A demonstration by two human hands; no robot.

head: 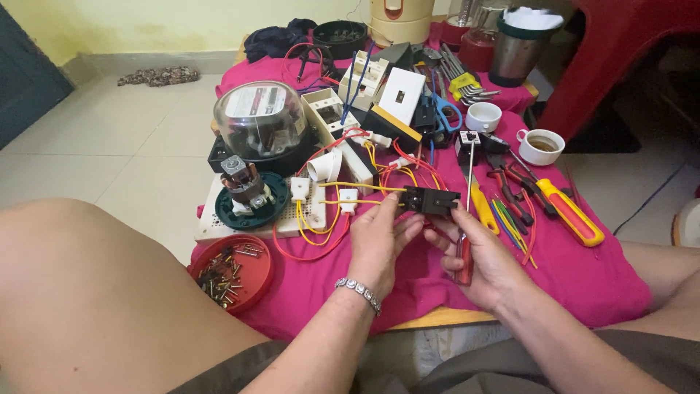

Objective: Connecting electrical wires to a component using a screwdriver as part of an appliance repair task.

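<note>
Nearest the camera, the person's bare knees frame a low table draped in a bright pink cloth (583,284). The left hand (379,241), with a silver beaded bracelet (359,290) on its wrist, has its fingers curled narrowly so the fingertips pinch the near left end of a small black rectangular plastic electrical block (430,200). The right hand (481,255) closes around the red handle of a slim screwdriver (467,219), whose metal shaft stands upright just beside the block's right end; its forefinger and thumb also touch the block from below. The block is held just above the cloth, near the middle of the table, with yellow wires (364,188) running left from it.

To the left lies a shallow round red plastic lid (255,288) holding loose screws. Just beyond it rests a flat white perforated board (292,219) carrying a small motor on a dark green disc (248,197) and white connectors. To the right, pliers and a screwdriver with an orange and yellow handle (576,215) lie on the cloth.

Farther back stand a clear domed electricity meter (260,120), white switch boxes (364,87), blue-handled scissors (445,109), and two white ceramic cups (540,146). At the far edge are a steel tumbler (518,55) and a cream-coloured appliance (401,18).
</note>
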